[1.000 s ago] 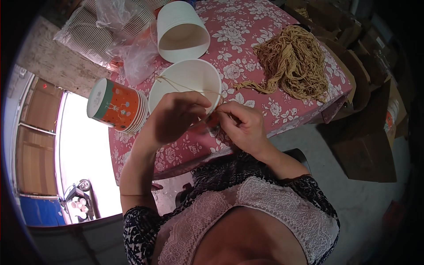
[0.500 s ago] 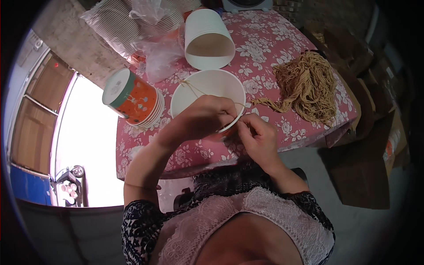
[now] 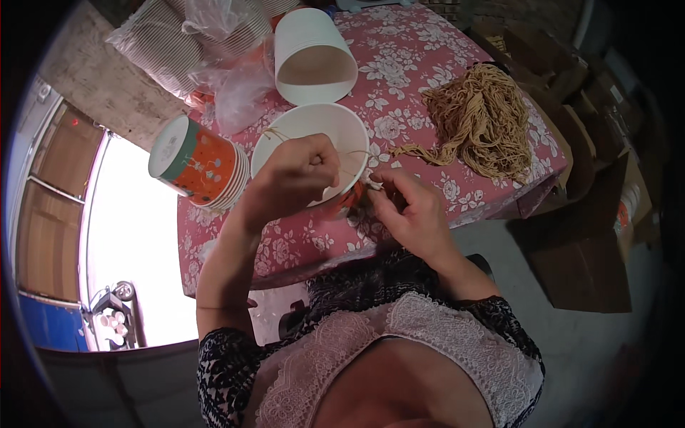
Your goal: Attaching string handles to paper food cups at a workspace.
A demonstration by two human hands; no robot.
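Note:
A paper bucket (image 3: pixel 351 127), white inside and orange outside, stands on the near part of the table, its mouth tipped up toward me. A thin tan cord (image 3: pixel 274 133) hangs over its left rim and runs inside, with another bit of cord (image 3: pixel 357 152) near the right rim. Over the bucket's mouth my left hand (image 3: pixel 296 175) is closed in a fist on the cord. Outside the rim at the near right, my right hand (image 3: pixel 412 210) has thumb and forefinger pinched against the bucket's wall; what lies between those fingertips is hidden.
Right of the bucket lies a heap of tan cords (image 3: pixel 481 125) on the pink flowered tablecloth (image 3: pixel 389 68). A white bucket stack (image 3: pixel 314 43) lies behind, an orange-and-green bucket stack (image 3: pixel 196 160) stands left. Bagged white stacks (image 3: pixel 157 50) fill the far left; cardboard boxes (image 3: pixel 571 242) stand right.
My left hand has moved up and left, away from the rim, and closed into a fist. My right hand stays by the bucket's right wall. The whole view has shifted slightly.

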